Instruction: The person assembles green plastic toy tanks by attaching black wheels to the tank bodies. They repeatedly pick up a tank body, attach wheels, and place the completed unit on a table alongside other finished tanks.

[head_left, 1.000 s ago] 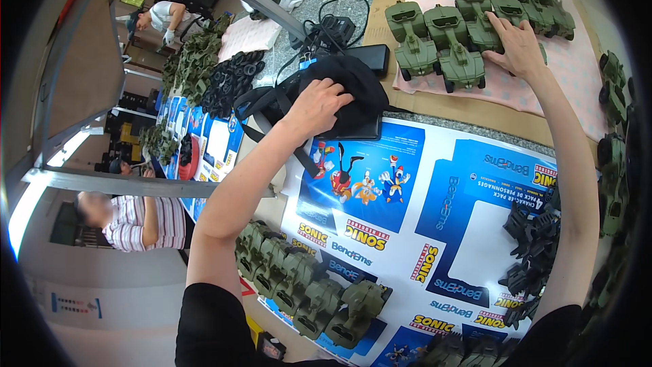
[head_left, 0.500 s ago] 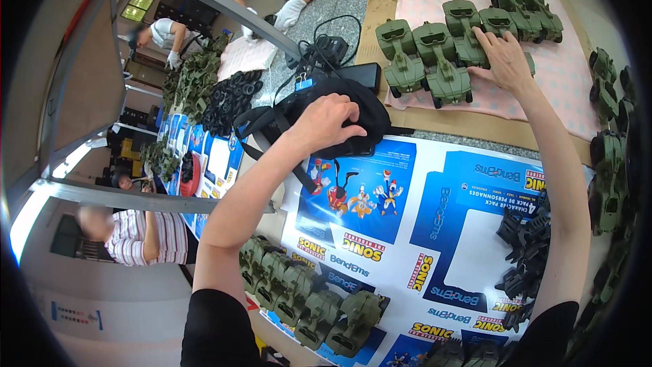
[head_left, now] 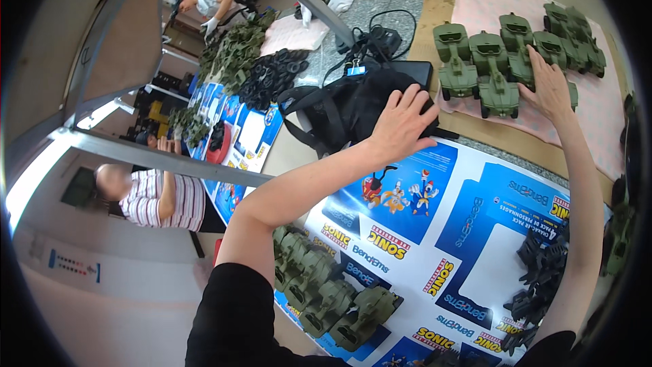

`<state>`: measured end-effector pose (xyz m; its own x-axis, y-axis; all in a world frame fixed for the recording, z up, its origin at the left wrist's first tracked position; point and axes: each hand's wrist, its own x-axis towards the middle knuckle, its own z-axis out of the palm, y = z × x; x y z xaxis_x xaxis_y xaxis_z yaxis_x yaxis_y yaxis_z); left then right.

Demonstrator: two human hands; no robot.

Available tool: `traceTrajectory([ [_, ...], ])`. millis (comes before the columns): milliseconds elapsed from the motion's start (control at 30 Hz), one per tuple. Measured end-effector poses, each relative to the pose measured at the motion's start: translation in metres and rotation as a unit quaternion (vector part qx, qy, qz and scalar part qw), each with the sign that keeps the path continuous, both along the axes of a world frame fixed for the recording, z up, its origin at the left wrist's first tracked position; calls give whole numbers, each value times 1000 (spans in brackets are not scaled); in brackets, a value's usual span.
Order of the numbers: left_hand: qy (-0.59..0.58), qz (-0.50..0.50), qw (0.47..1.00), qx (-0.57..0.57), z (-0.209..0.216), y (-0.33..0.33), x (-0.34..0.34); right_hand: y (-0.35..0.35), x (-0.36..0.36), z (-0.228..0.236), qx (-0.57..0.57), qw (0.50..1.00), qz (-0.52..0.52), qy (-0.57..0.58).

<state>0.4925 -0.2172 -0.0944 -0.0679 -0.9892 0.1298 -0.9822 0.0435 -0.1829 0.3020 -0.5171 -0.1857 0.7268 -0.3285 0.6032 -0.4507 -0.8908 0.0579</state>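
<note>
Resting against a green toy vehicle (head_left: 517, 47), the person's right hand (head_left: 551, 90) lies to the right of the black bag (head_left: 372, 97) and slightly beyond it. Its thumb and fingers are parted along the vehicle's side; whether they press on it or merely touch cannot be told. The left hand (head_left: 405, 124) is over the right part of the bag, fingers spread and closed on nothing; contact with the fabric is unclear.

The vehicle stands among similar ones on a pink cloth (head_left: 603, 117), which lies over cardboard (head_left: 438, 10) to the right of the bag. Nearer the person than the bag, another group of green vehicles (head_left: 363, 312) sits on a printed sheet (head_left: 407, 285), and black plastic parts (head_left: 536, 255) lie to the bag's near right.

With the vehicles so close together, a sideways push by the right hand could knock a neighbour askew; dragging might ruck the cloth and tilt several. The left fingers could also catch the bag's loose fabric and pull it.

The vehicle's long axis runs roughly away from the person: its boxy, hollowed end lies on the far side, well beyond the bag's near edge, while its other end points back toward the person, partly hidden by the hand.
</note>
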Motion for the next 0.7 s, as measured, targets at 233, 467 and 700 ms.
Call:
traceTrajectory([
  [233,-204,-25,979,-3,-9,-1,28,9,-6,17,35,997,-13,61],
  [467,-106,4,994,-9,-16,-5,50,14,0,19,54,996,-11,64],
  [700,4,103,995,15,-10,-17,18,7,-6,15,-1,993,-38,113],
])
